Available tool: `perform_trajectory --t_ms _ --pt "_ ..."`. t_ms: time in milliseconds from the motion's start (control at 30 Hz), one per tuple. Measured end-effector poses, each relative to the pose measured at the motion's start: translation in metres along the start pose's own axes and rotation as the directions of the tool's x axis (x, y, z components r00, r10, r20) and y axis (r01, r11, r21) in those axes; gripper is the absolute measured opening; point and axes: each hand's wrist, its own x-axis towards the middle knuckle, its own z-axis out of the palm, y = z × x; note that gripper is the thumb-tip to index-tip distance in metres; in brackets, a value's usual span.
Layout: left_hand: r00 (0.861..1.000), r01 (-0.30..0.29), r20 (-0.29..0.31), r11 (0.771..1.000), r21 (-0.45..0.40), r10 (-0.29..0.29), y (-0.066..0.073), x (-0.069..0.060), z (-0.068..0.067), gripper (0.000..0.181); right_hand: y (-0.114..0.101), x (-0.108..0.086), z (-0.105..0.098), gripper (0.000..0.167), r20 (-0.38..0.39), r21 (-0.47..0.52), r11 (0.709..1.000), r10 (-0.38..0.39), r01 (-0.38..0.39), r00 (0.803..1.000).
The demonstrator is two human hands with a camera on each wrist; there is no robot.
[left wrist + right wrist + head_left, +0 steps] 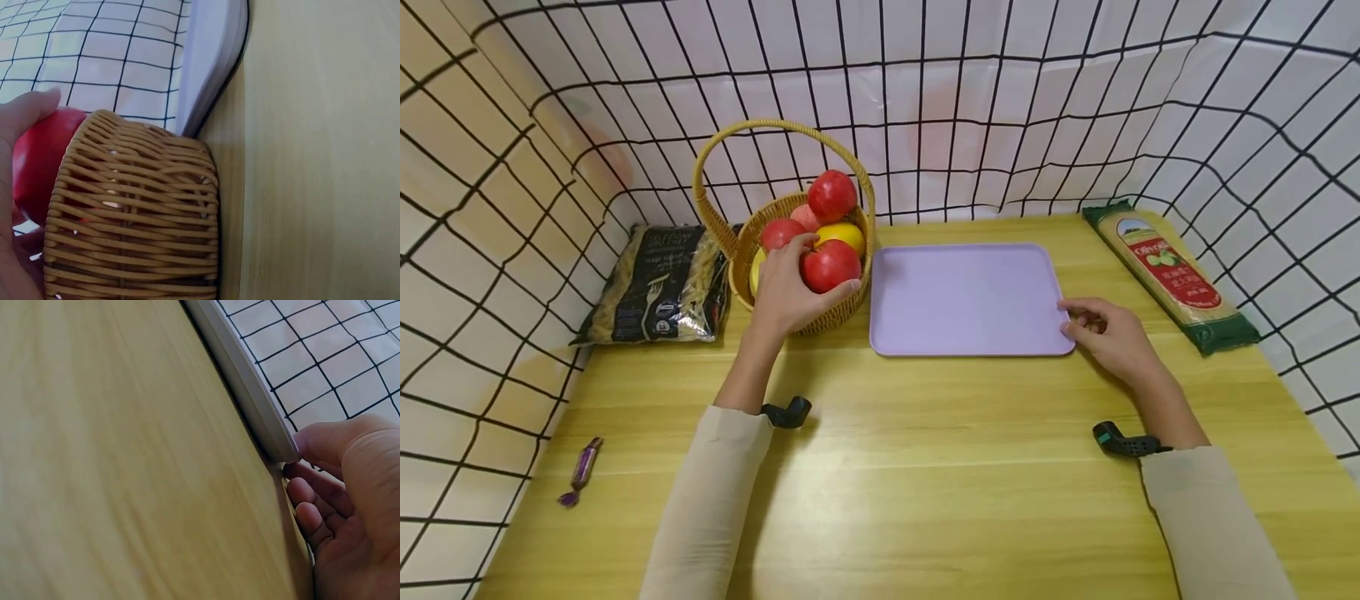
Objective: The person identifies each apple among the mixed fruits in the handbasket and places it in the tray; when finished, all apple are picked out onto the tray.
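Observation:
In the head view my left hand (792, 287) grips a red apple (832, 267) at the front of the wicker basket (827, 320); thumb and fingers lie round its left side. The left wrist view shows the apple (47, 162) between thumb and fingers, beside the basket wall (134, 206). Other red apples (832, 196) and yellow fruit (841, 237) lie in the basket. My right hand (1112, 340) pinches the right edge of the lilac tray (966, 300); in the right wrist view the thumb is on the tray's rim (250, 394), with the fingers curled below.
A black pasta bag (658, 283) lies left of the basket. A green and red noodle pack (1172, 275) lies right of the tray. A purple wrapped candy (582, 472) is at the table's left front. The basket's tall handle (767, 125) arches above the fruit; grid-patterned cloth surrounds the table.

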Motion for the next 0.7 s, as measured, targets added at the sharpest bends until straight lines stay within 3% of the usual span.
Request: perform_trajectory --t_ms 200,400,567,700 --pt "0.995 -0.048 -0.086 0.994 -0.093 0.040 0.004 0.001 0.002 0.087 -0.001 -0.002 0.001 0.037 0.003 0.002 1.000 -0.005 0.005 1.000" --pt "0.983 -0.131 -0.155 0.972 -0.193 0.101 0.019 0.004 0.007 0.083 0.001 -0.002 -0.001 0.038 0.008 -0.009 1.000 -0.025 0.025 1.000" --pt "0.976 -0.185 -0.171 0.938 -0.292 0.139 0.039 0.002 0.028 0.080 0.003 -0.003 -0.003 0.037 -0.004 -0.004 1.000 -0.019 0.019 1.000" --pt "0.978 -0.202 -0.130 0.913 -0.355 0.166 0.054 -0.001 0.048 0.082 0.002 -0.003 -0.001 0.036 -0.003 0.016 1.000 -0.013 0.013 1.000"
